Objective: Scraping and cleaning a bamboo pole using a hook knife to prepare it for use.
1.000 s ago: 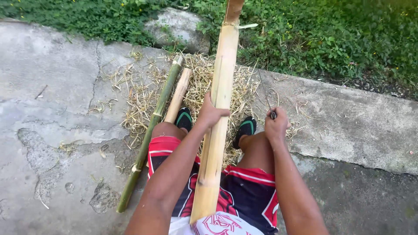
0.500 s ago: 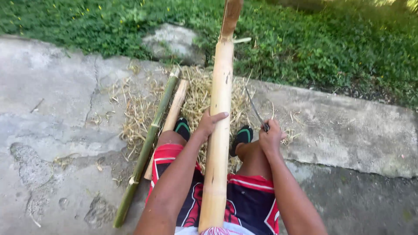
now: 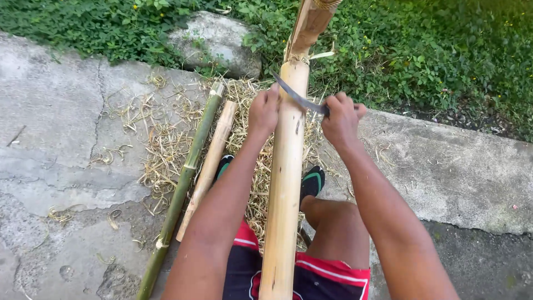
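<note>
Cracked grey concrete (image 3: pixel 66 144) fills the lower and left part of the view, bordered along the top by green ground cover (image 3: pixel 433 50) and a rounded grey stone (image 3: pixel 214 41). Between our legs we see a long pale bamboo pole (image 3: pixel 283 194), running from the lap upward past the top edge of the view; near its upper part a band of fibre is tied around it, and above that the pole looks browner and partly split.

Our left hand (image 3: pixel 264 111) rests on the left side of the pole, fingers curled against its surface, just below the blade. Our right hand (image 3: pixel 340 119) is closed in a fist around the handle of a curved knife (image 3: pixel 297 95), whose dark blade lies across the pole, tip pointing up and to the left, edge touching the bamboo.

To the left of the pole, two shorter pieces lie on the concrete side by side: a green bamboo stalk (image 3: pixel 180 189) and, just beside it, a pale stripped bamboo piece (image 3: pixel 210 164). A heap of dry straw-coloured shavings (image 3: pixel 166 139) spreads beneath and around them, reaching under our feet. We note black sandals (image 3: pixel 312 180) with green trim on both feet, and dark shorts (image 3: pixel 311 278) with red and white trim at the bottom edge.
</note>
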